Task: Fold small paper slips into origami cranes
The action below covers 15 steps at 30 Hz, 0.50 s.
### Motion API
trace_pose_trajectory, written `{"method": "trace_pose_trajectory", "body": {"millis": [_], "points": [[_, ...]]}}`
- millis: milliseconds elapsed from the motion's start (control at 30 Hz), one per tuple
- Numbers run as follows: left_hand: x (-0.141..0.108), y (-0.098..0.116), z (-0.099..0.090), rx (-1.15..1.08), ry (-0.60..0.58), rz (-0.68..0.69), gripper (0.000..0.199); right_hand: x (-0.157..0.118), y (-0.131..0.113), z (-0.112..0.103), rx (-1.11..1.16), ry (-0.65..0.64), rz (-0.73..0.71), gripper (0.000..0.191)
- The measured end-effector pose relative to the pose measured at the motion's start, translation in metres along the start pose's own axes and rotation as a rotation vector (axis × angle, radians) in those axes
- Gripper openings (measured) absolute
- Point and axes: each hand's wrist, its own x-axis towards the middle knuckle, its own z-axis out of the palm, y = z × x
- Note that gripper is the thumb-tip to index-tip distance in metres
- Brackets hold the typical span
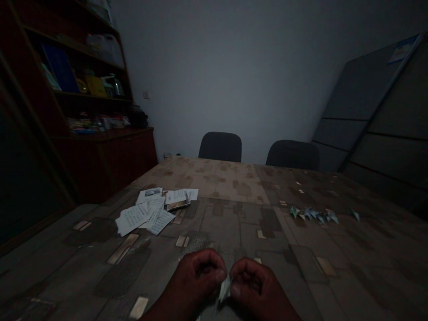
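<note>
My left hand point(199, 277) and my right hand point(257, 285) are close together at the near edge of the table, fingers curled in a pinch. Between them is a small pale piece of folded paper point(224, 289), narrow and pointed at its lower end. The left thumb and fingertips press on its upper left side, and the right fingertips grip its right side. Parts of the paper are hidden behind the fingers. Ahead and to the left lies a loose, overlapping pile of printed paper cards point(133, 218).
A patterned cloth covers the table point(217, 178). On its right side stand several small folded paper shapes point(310, 215) in a row, with a single folded piece point(354, 215) apart. Two dark chairs point(220, 146) are at the far edge. A wooden cabinet point(110, 156) is at left.
</note>
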Motion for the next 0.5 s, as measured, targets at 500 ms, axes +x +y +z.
{"method": "trace_pose_trajectory", "body": {"millis": [500], "points": [[-0.014,0.014,0.010,0.117,0.079,0.122,0.019,-0.007,-0.015,0.005,-0.060,0.258,-0.082,0.028]]}}
